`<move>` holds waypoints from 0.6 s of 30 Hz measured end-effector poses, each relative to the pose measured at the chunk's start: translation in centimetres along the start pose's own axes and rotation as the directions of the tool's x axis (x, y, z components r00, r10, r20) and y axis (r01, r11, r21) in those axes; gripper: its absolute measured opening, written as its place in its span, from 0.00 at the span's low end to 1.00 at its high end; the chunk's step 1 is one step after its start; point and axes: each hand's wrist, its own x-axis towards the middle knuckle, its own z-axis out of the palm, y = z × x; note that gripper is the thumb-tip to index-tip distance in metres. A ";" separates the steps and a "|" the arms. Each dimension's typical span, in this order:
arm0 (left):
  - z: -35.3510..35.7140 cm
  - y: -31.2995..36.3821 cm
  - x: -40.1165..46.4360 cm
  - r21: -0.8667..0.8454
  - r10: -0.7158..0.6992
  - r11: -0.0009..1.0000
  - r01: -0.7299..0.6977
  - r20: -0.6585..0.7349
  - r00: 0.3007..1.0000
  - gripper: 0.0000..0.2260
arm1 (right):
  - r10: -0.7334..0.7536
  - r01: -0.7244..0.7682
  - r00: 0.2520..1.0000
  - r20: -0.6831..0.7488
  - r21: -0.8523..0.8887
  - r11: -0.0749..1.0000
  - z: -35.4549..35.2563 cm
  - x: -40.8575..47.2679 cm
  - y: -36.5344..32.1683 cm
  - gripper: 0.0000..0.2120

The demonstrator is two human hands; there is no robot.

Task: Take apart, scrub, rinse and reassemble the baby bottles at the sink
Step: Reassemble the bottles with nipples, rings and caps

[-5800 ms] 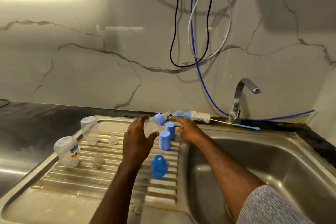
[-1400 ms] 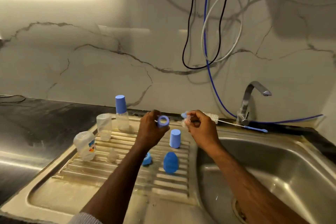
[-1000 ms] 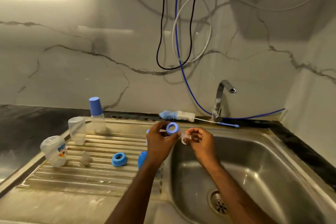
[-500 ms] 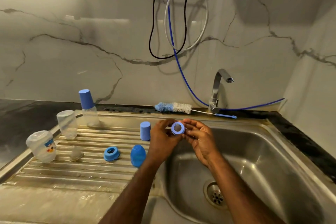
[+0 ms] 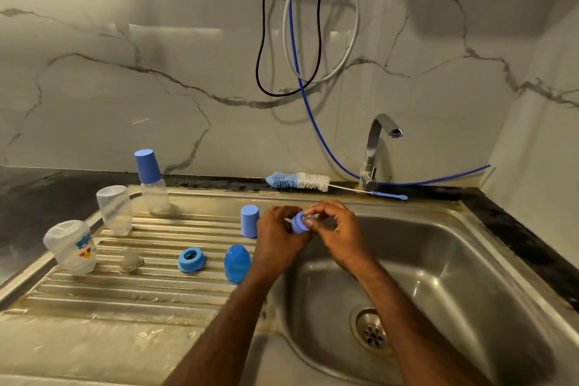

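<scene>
Stainless sink unit (image 5: 470, 229), seen from the head camera: basin at 4 o'clock of the view, ribbed draining board (image 5: 125, 291) at 8 o'clock. A marble-patterned wall (image 5: 156, 72) fills the upper half, with black, white and blue cables (image 5: 291, 41) hanging at 12 o'clock. The tap (image 5: 376, 147) stands at 2 o'clock on the back rim, and the bottle brush (image 5: 300, 181) lies along that rim just left of it, bristles pointing left.

Both forearms enter from 6 o'clock and meet over the basin's left edge. The left hand (image 5: 279, 238) grips a small blue collar ring (image 5: 299, 226) between curled fingers and thumb. The right hand (image 5: 338, 232) pinches at the ring's open face with thumb and forefinger; whatever it presses there is too hidden to name.

On the draining board, from 10 to 8 o'clock: an assembled bottle with blue cap (image 5: 152, 185) upright at the back, a clear bottle body (image 5: 114, 208) inverted, and a printed bottle body (image 5: 72, 246) tilted at the left edge. Nearer the hands: a domed blue cap (image 5: 237, 263), a tall blue cap (image 5: 249, 221), a second blue collar ring (image 5: 191, 260), and a clear teat (image 5: 131, 260).
</scene>
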 end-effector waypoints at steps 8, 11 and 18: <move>-0.3 1.2 -0.8 -0.522 -0.046 0.847 0.102 0.118 0.992 0.20 | 0.152 -0.106 0.986 -0.074 0.432 0.896 0.0 0.0 -0.6 0.02; -0.2 1.2 -0.9 -0.548 -0.097 0.821 0.160 0.142 0.985 0.19 | 0.068 -0.033 0.990 -0.124 0.263 0.964 0.0 0.2 -0.5 0.06; 0.0 1.3 -0.8 -0.614 -0.123 0.756 0.226 0.207 0.971 0.17 | -0.118 0.121 0.976 -0.182 0.007 0.993 -0.2 0.1 -0.7 0.03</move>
